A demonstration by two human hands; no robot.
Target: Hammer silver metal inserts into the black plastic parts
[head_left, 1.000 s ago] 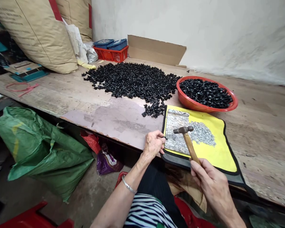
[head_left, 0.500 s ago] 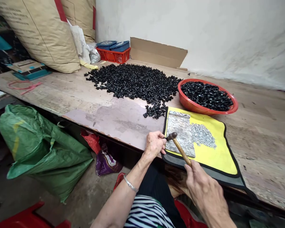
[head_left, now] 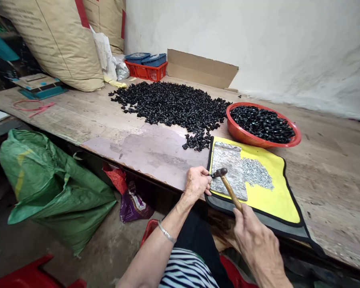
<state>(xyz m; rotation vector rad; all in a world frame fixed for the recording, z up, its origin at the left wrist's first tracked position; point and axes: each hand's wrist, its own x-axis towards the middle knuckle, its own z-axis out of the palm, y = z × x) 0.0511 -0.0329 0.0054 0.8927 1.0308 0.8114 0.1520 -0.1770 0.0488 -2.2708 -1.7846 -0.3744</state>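
Note:
My right hand [head_left: 256, 240] is wrapped round the wooden handle of a small hammer [head_left: 231, 193]. The hammer's dark head is over the left side of a scuffed metal plate [head_left: 231, 160], close to my left fingertips. At the plate's left edge, my left hand [head_left: 197, 181] pinches a small black plastic piece [head_left: 211, 175], mostly hidden by the fingers and hammer head. Under the plate lies a yellow cloth mat [head_left: 276, 204] with black trim. Beside the plate, a heap of tiny silvery metal bits [head_left: 257, 173] rests on the mat.
A large pile of black plastic pieces [head_left: 174, 102] covers the table's middle. Behind the mat stands a red bowl [head_left: 232, 127] full of similar pieces. Big paper sacks [head_left: 69, 48], a red basket [head_left: 147, 73] and cardboard [head_left: 201, 68] stand at the back. A green sack [head_left: 54, 188] sits below, left.
The view has shifted slightly. The hammer head has moved a little to the right across the plate. Both hands keep the same grips.

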